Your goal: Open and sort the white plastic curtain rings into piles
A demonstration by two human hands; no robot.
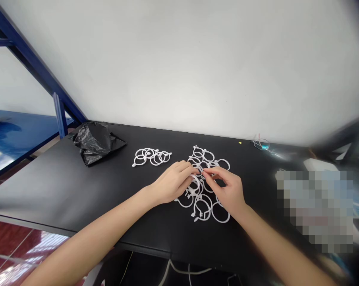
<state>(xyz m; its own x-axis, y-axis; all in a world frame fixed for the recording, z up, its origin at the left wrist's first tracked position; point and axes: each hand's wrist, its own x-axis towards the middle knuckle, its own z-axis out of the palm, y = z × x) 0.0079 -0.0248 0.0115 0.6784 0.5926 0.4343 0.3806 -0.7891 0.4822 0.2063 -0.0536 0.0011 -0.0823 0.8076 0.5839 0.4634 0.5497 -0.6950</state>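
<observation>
My left hand (172, 182) is closed around a white plastic ring (198, 184), which looks like a curtain ring, above a scattered pile. Facing it, my right hand (229, 187) has thumb and forefinger pinched together close to the left fingertips; whatever small part lies between them is too small to make out. Under and around both hands spread several loose white rings (220, 221), some with small eyelets or clips, a few of them open. Farther left, a smaller cluster of white rings (156, 163) rests apart from the pile.
The black table (114, 194) runs up against a white wall (179, 71). A crumpled black plastic bag (93, 141) lies at the back left, beside a blue metal frame (59, 115). Coiled wire with a blue piece (265, 147) sits back right; a blurred-out item (319, 210) is at right.
</observation>
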